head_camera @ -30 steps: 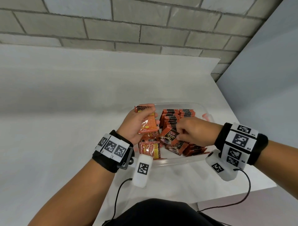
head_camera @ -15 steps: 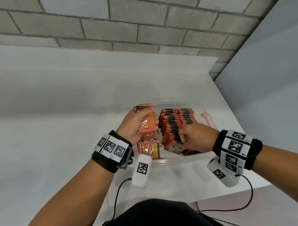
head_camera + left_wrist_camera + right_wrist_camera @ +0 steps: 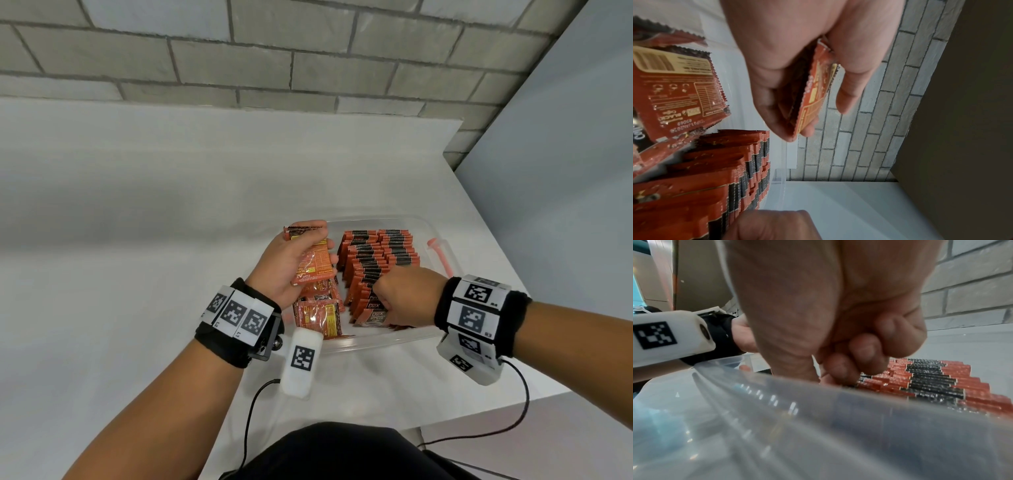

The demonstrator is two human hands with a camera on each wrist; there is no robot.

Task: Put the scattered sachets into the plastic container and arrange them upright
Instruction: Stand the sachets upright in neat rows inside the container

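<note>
White worktop (image 3: 120,240) set against a grey brick wall (image 3: 308,61), carrying a clear plastic container (image 3: 376,342) near its front right corner. Inside the container, on the right, rows of red-and-black sachets (image 3: 376,260) stand upright, packed edge to edge from the far wall toward the near wall; seen from the right wrist, their top edges form stepped red and black bands (image 3: 931,379). On the left of the container, loose sachets (image 3: 318,315) lie flat, printed backs upward, overlapping one another. A pink clip (image 3: 442,255) sits on the container's right rim. Left hand (image 3: 291,263) held above the left part of the container, fingers and thumb curled round a small stack of sachets (image 3: 313,262), pinched flat between thumb and fingers, as the left wrist view (image 3: 813,91) confirms. Right hand (image 3: 407,294) lowered into the near end of the upright rows, fingers (image 3: 865,352) curled tight into the palm, the fingertips touching the top edges of the nearest sachets; its grip is closed, but whether a sachet is pinched within it cannot be told, since the container wall blurs the lower part of that view. Both wrists carry black bands with square-patterned markers (image 3: 239,315) and white camera housings (image 3: 301,363), each trailing a black cable (image 3: 253,411).
</note>
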